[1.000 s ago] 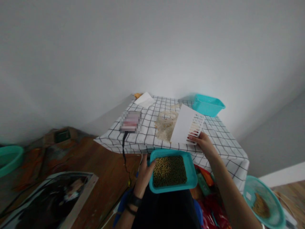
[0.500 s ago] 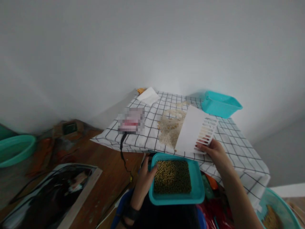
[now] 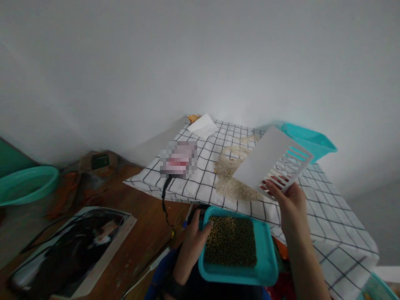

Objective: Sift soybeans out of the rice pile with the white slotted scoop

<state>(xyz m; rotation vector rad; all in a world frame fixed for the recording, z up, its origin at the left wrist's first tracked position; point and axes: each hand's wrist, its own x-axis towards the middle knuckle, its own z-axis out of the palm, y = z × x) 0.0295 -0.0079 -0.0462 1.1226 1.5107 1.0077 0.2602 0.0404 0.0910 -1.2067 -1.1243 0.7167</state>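
My left hand (image 3: 191,246) grips the left rim of a teal tray (image 3: 268,266) filled with green beans (image 3: 230,246), held on my lap below the table edge. My right hand (image 3: 289,202) is closed on the slotted end of a white plastic scraper (image 3: 268,160), which is lifted off the table and tilted above a pile of rice grains (image 3: 229,179). The rice lies spread on a black-and-white checked tablecloth (image 3: 315,208).
A teal tub (image 3: 312,139) stands at the table's far right behind the scraper. A blurred pink object (image 3: 178,159) with a black cord (image 3: 164,204) and a white paper (image 3: 203,125) lie on the cloth. A teal basin (image 3: 26,183) and a dark framed picture (image 3: 68,246) sit left.
My right hand has lifted the white scraper up off the cloth and tilted it. The rice pile is now uncovered. The view has shifted right and downward.
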